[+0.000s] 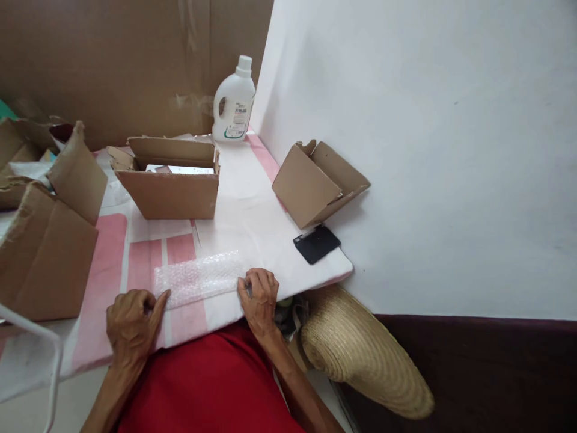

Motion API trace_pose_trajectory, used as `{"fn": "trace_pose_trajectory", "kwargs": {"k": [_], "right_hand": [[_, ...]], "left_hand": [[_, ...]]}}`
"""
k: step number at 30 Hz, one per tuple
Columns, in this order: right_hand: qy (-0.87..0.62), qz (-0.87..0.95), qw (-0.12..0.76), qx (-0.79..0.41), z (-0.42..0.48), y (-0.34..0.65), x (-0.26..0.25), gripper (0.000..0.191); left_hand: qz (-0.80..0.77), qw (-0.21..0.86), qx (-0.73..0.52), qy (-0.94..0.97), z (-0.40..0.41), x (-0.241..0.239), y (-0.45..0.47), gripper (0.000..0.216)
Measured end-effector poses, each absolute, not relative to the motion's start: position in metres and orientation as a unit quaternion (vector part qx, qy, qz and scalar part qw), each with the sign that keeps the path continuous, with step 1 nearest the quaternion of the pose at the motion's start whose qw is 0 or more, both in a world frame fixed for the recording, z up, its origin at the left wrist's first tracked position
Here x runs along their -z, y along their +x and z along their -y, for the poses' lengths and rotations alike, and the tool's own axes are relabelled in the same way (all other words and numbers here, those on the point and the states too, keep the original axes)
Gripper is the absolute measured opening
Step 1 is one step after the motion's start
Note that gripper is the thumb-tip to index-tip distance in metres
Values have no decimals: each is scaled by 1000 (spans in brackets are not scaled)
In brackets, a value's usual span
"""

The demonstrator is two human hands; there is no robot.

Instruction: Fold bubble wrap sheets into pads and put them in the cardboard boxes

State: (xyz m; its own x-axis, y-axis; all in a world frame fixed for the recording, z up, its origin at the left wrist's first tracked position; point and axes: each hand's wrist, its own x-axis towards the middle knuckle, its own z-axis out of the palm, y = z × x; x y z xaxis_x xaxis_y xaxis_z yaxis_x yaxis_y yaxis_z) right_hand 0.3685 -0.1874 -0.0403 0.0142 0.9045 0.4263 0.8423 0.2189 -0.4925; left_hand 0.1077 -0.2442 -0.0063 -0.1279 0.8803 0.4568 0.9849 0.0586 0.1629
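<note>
A strip of clear bubble wrap (201, 278) lies along the near side of the cloth-covered table, slightly tilted up to the right. At its left end is my left hand (133, 322), fingers curled, with the thumb against the lower corner. My right hand (260, 297) is closed at the opposite end, thumb and fingers pinching the edge. The fingertips of both hands are partly hidden by the knuckles. Part of the pink pattern of the tablecloth (184, 322) shows through the wrap.
Beyond the wrap stands an open cardboard box (175, 195) holding white items. Larger open cartons (49, 258) crowd the left. A white jug (234, 108) stands at the back. A tilted carton (306, 186) and black flat object (317, 243) lie right; a woven straw item (360, 349) sits below.
</note>
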Motion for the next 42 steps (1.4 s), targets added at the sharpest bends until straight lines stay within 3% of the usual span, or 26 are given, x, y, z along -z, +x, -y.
{"fn": "trace_pose_trajectory", "kwargs": {"k": [3, 8, 15, 20, 24, 30, 34, 39, 42], "right_hand": [[-627, 701, 338, -45, 186, 369, 39, 13], [-633, 701, 326, -46, 185, 368, 39, 14], [-635, 690, 341, -68, 187, 371, 37, 9], [-539, 752, 377, -35, 206, 338, 21, 42], [-363, 886, 268, -109, 215, 307, 19, 56], [-463, 857, 210, -85, 198, 357, 39, 76], [-536, 807, 246, -39, 193, 382, 40, 72], [-534, 796, 284, -34, 194, 368, 37, 41], [-543, 788, 290, -27, 193, 361, 38, 41]], "left_hand": [[700, 151, 259, -649, 248, 3, 116, 22], [542, 86, 214, -808, 253, 9, 134, 48], [539, 64, 162, -824, 256, 30, 130, 59], [538, 66, 168, -824, 256, 34, 128, 60], [508, 82, 197, -835, 256, 37, 125, 63], [550, 60, 167, -816, 256, 29, 131, 58], [552, 58, 172, -814, 255, 23, 133, 58], [560, 49, 172, -809, 256, 20, 134, 53], [565, 49, 170, -806, 257, 20, 134, 52]]}}
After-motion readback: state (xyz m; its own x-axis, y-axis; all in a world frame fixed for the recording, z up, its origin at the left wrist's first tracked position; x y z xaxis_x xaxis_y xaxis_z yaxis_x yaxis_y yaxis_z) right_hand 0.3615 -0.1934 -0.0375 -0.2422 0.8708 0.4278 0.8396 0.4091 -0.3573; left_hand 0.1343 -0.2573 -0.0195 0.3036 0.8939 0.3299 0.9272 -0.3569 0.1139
